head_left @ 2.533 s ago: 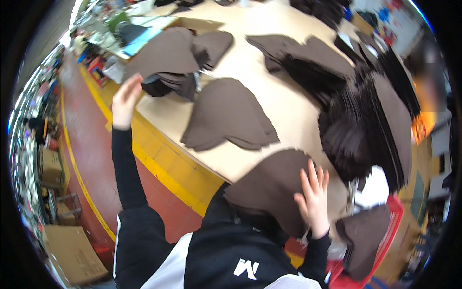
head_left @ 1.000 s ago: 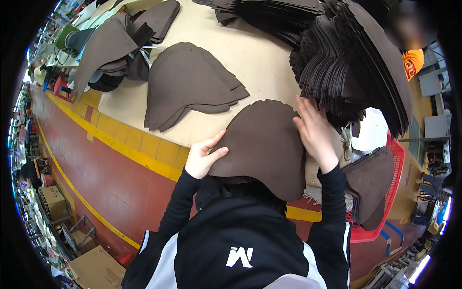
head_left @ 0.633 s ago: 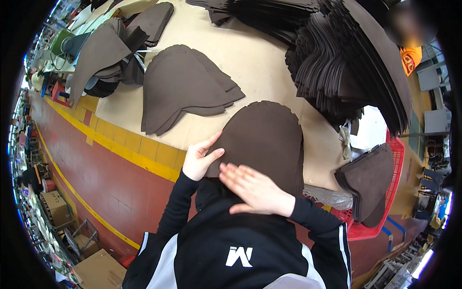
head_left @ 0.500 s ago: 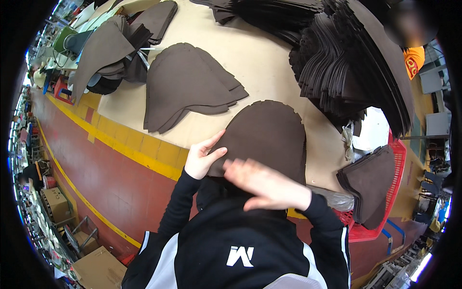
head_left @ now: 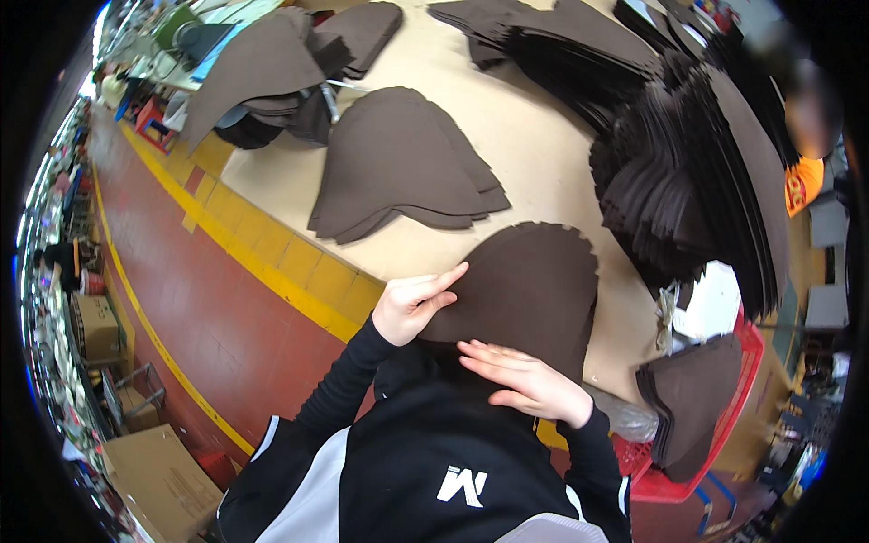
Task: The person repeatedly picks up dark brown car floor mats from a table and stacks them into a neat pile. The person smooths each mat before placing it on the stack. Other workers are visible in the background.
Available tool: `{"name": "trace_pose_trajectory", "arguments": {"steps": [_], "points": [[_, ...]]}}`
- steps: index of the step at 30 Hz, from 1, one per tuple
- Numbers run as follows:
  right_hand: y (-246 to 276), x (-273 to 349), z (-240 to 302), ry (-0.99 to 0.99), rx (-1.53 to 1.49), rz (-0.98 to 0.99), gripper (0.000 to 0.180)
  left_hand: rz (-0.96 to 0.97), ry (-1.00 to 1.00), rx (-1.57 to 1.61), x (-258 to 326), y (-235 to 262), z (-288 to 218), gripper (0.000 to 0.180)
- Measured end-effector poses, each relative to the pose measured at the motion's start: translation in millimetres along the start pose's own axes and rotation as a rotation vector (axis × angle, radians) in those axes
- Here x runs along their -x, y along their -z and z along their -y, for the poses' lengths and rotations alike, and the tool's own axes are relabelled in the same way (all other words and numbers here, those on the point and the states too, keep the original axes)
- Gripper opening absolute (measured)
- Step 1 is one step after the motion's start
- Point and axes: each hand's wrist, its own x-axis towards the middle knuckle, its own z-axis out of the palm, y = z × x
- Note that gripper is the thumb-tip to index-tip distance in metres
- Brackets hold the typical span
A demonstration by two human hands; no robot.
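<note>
A dark brown, dome-shaped sheet piece (head_left: pixel 529 290) with a notched rim lies at the table's near edge, right in front of me. My left hand (head_left: pixel 415 306) rests at its left edge, with forefinger and thumb stretched out and apart on it; the other fingers are partly hidden. Along the near edge of the piece lies my right hand (head_left: pixel 525 376), fingers extended and flat, thumb apart. Farther off, a small fanned stack of similar brown pieces (head_left: pixel 398 167) lies on the beige table (head_left: pixel 425 72).
Tall stacks of brown pieces (head_left: pixel 674 181) fill the table's right side. More pieces (head_left: pixel 253 72) lie at the far left. A red plastic basket (head_left: pixel 747 362) at the right carries further brown pieces (head_left: pixel 692 403). Someone in an orange garment (head_left: pixel 804 184) is beyond. Cardboard boxes (head_left: pixel 163 480) stand lower left.
My right hand has come down from over the piece to its near edge and slowed. The left hand stays at the left edge. The whole view has shifted a little.
</note>
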Motion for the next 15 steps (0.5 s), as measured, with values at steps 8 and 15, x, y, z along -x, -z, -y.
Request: {"name": "trace_pose_trajectory", "arguments": {"steps": [8,15], "points": [[44,24,24,-0.132,0.318,-0.555,0.054,-0.801,-0.373,-0.343,-57,181,-30,0.042],[55,21,14,-0.224,0.415,-0.574,0.054,-1.106,-0.081,-0.59,-56,296,37,0.037]]}}
